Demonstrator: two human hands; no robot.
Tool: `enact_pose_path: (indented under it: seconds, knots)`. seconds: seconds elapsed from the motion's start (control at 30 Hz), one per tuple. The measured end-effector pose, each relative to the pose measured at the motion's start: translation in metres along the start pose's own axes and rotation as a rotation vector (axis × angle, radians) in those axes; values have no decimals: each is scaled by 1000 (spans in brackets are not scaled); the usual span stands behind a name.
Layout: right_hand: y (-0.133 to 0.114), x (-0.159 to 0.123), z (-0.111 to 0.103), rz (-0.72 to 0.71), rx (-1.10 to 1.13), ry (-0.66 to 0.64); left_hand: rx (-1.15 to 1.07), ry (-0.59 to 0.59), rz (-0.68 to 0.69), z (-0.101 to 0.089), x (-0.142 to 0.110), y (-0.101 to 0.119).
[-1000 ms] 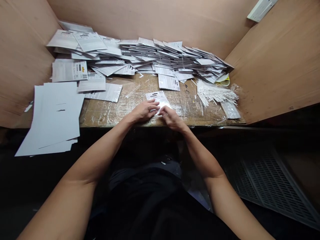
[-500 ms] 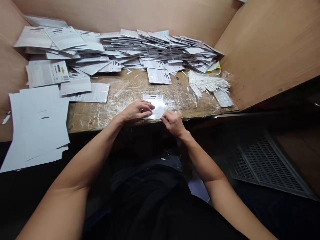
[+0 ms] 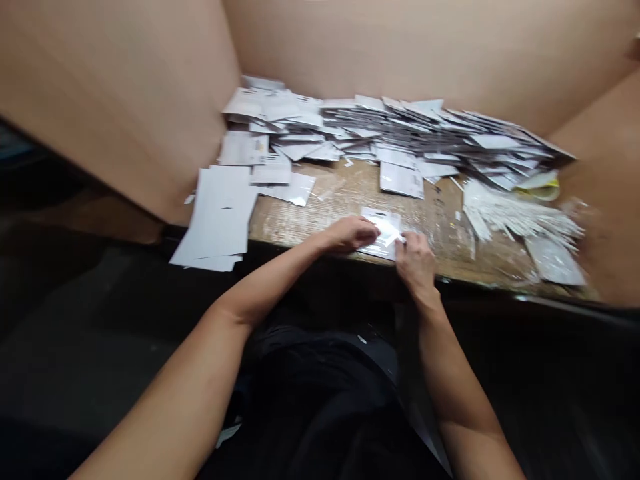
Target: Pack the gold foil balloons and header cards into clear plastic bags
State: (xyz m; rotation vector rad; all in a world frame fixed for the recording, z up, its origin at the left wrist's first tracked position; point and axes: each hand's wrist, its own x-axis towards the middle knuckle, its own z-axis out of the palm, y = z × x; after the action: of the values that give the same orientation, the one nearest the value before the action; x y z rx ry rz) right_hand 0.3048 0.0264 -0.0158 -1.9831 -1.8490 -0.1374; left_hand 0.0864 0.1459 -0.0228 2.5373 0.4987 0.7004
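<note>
A flat white packet with a shiny clear face (image 3: 383, 248) lies at the front edge of the bench, its dark hang slot pointing away from me. My left hand (image 3: 353, 233) rests over its left side, fingers curled and pressed together on it. At the packet's right edge, my right hand (image 3: 416, 259) is closed in a pinch. A small white piece shows on the packet close to the right fingertips; blur hides whether they hold it too.
Many similar packets (image 3: 400, 127) are heaped along the back wall. Large white sheets (image 3: 223, 217) overhang the bench's front edge at left. At right lie a pile of thin white strips (image 3: 520, 213), a yellow-edged roll (image 3: 543, 187) and a clear bag (image 3: 555, 260). Wooden panels (image 3: 150, 100) enclose the bench.
The view has swung left, so the bench contents appear farther right. My right hand has moved slightly up the packet's right edge; the left stays on its left side.
</note>
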Motion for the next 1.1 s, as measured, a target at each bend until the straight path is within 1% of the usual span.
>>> enact_pose_path:
  seconds: [0.03,0.07,0.1,0.13,0.2,0.27,0.3,0.33,0.37,0.4,0.43,0.47,0.5,0.53,0.57,0.6,0.63,0.67,0.7,0.73,0.77,0.8,0.83,0.87,0.9,0.93,0.97,1.0,1.03,1.07,1.1]
  knots:
    - [2,1,0,1,5,18,20,11,-4,1,-3,2]
    - [4,2,1,-29,16,34,48,41,-5,3,-9,6]
    - [4,0,2,-94,26,30,84,58,1,4,-19,11]
    - [3,-4,3,-177,33,11,128,66,-3,5,-31,18]
    - [-5,-17,6,-348,42,-56,222,25,-34,6,-61,38]
    - [-15,-32,9,-446,53,-91,322,3,-113,4,-91,57]
    - [-18,-38,10,-472,60,-85,351,20,-144,3,-103,64]
    - [-19,-41,9,-511,67,-86,360,64,-168,2,-113,71]
    - [-18,-40,6,-551,77,-73,347,134,-189,2,-122,77]
    - [-16,-36,0,-576,89,-35,318,208,-213,3,-131,84]
    - [-11,-27,-11,-581,103,38,279,299,-251,6,-139,92]
    - [-6,-13,-26,-554,119,146,232,387,-302,11,-149,100]
    - [0,8,-45,-493,140,276,181,439,-367,18,-160,110]
    - [5,35,-66,-412,160,407,135,456,-436,27,-173,119]
    - [10,68,-88,-320,190,505,96,438,-507,38,-186,127]
    - [13,105,-109,-239,224,559,66,379,-571,50,-200,135]
    - [15,142,-127,-186,254,558,45,291,-622,61,-215,141]
    - [17,177,-141,-175,275,466,30,188,-662,73,-229,147]
    - [17,206,-151,-180,285,301,16,87,-691,85,-243,153]
    - [17,226,-156,-167,290,181,2,10,-717,96,-255,159]
    - [16,237,-156,-242,316,137,-14,-35,-746,106,-266,165]
    - [15,237,-152,-322,350,95,-30,-44,-780,115,-274,172]
    - [15,229,-144,-417,393,77,-43,-23,-822,122,-279,180]
    - [16,215,-134,-517,442,53,-56,11,-868,128,-282,189]
    - [19,197,-122,-598,486,1,-71,53,-917,130,-281,198]
    - [24,177,-110,-657,521,-84,-94,99,-972,130,-279,207]
    - [30,159,-99,-706,546,-194,-133,158,-1029,125,-276,214]
    - [38,144,-88,-743,563,-311,-195,242,-1092,116,-272,218]
    - [46,132,-78,-763,572,-410,-278,367,-1160,103,-269,218]
    - [53,123,-69,-767,567,-471,-377,558,-1217,87,-268,215]
    - [60,116,-60,-756,550,-496,-498,799,-1247,67,-267,208]
